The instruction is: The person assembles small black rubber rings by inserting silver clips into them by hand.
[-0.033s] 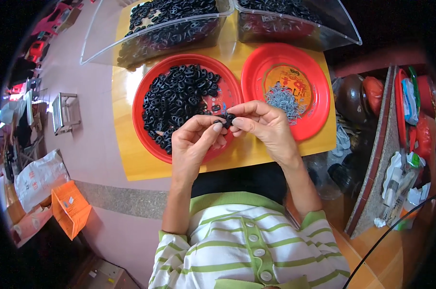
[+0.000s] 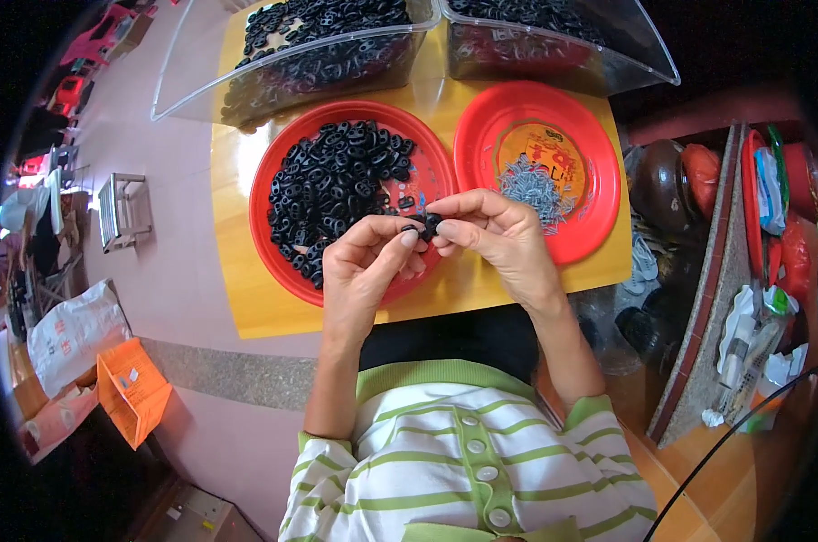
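Observation:
Both my hands meet above the near right rim of a red tray [image 2: 441, 172] heaped with small black oval plastic pieces [image 2: 323, 185] that have holes through them. My left hand [image 2: 364, 262] is closed, thumb and forefinger pinching a small black plastic piece [image 2: 408, 228]. Against it, my right hand [image 2: 498, 237] pinches a black plastic piece [image 2: 432, 220] between thumb and fingertips. The fingers partly cover both, so I cannot tell if they are joined. Right of the tray, a red plate [image 2: 599, 194] holds a pile of thin silvery metal pieces [image 2: 531, 187], too small to name.
Two clear plastic bins [image 2: 427, 20] full of black pieces stand along the far side of the yellow table [image 2: 237, 244]. A metal stool [image 2: 122, 212] and an orange bag [image 2: 134, 390] are on the left. Dark jars [image 2: 658, 181] stand at the right, with a black cable [image 2: 734, 425] nearer.

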### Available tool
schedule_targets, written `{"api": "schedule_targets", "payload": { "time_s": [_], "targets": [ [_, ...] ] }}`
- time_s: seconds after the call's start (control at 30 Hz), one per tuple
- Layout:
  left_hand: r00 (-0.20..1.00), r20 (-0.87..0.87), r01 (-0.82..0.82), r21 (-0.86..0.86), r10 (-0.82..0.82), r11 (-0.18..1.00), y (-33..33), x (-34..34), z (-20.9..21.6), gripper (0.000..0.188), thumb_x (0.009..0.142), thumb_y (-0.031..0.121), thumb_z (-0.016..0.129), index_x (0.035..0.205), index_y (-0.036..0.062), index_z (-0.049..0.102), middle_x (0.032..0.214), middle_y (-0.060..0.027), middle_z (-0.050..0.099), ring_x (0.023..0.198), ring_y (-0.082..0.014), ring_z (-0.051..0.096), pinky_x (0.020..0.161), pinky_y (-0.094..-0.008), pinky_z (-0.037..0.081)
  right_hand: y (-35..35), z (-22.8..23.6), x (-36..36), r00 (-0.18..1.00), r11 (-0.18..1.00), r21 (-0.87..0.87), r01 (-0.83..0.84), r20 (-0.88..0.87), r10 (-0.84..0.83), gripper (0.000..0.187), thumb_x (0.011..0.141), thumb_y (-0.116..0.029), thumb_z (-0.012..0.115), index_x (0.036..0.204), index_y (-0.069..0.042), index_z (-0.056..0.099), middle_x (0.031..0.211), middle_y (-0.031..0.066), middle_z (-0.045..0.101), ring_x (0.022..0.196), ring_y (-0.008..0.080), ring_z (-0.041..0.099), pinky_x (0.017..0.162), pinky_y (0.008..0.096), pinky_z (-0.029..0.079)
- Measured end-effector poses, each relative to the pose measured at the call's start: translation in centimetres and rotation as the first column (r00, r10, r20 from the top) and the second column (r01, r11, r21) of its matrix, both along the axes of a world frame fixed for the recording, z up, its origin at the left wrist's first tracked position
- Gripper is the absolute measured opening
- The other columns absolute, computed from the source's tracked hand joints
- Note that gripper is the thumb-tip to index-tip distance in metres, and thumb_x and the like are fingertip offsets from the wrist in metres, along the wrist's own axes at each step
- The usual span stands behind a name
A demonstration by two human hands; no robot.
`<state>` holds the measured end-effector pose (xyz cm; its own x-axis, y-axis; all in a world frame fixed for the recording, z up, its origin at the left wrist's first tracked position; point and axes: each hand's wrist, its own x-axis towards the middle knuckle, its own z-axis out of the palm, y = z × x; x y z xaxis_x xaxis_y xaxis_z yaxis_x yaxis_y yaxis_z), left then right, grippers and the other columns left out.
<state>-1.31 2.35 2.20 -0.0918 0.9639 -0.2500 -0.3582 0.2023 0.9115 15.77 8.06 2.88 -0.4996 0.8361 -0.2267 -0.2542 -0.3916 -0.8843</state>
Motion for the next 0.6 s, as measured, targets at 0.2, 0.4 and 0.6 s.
{"api": "schedule_targets", "payload": {
  "time_s": [0.2, 0.4, 0.6],
  "targets": [
    [0.997, -0.079, 0.005, 0.01, -0.004, 1.0, -0.12, -0.03, 0.18, 0.012, 0.089, 0.005, 0.06, 0.097, -0.0032, 0.063, 0.083, -0.0058, 0.066, 0.067, -0.0073, 0.06, 0.06, -0.018, 0.048, -0.06, -0.26, -0.21, 0.999, 0.998, 0.057, -0.017, 0.053, 0.014, 0.021, 0.088, -0.004, 0.062, 0.109, 0.002, 0.061, 0.092, 0.0045, 0.065, 0.078, 0.009, 0.062, 0.074, 0.0211, 0.051],
    [0.993, -0.12, -0.001, 0.008, 0.002, 1.0, -0.11, -0.1, -0.11, 0.013, 0.089, 0.005, 0.062, 0.098, -0.0033, 0.064, 0.08, -0.0038, 0.065, 0.066, -0.0066, 0.06, 0.059, -0.0174, 0.047, -0.12, -1.01, -0.24, 1.0, 0.996, 0.085, 0.01, 0.014, -0.011, 0.017, 0.088, -0.003, 0.061, 0.105, 0.0, 0.062, 0.091, 0.0043, 0.065, 0.079, 0.0069, 0.061, 0.072, 0.0201, 0.051],
    [0.985, -0.175, 0.006, 0.022, -0.002, 1.0, -0.14, -0.2, -0.04, 0.014, 0.089, 0.007, 0.062, 0.098, -0.0035, 0.063, 0.081, -0.0039, 0.065, 0.066, -0.0068, 0.06, 0.06, -0.0179, 0.048, -0.35, -0.88, -0.69, 0.997, 0.984, 0.175, 0.023, 0.067, -0.035, 0.017, 0.088, -0.003, 0.061, 0.105, 0.0, 0.062, 0.089, 0.0036, 0.065, 0.078, 0.0066, 0.06, 0.072, 0.0198, 0.05]
  ]
}}
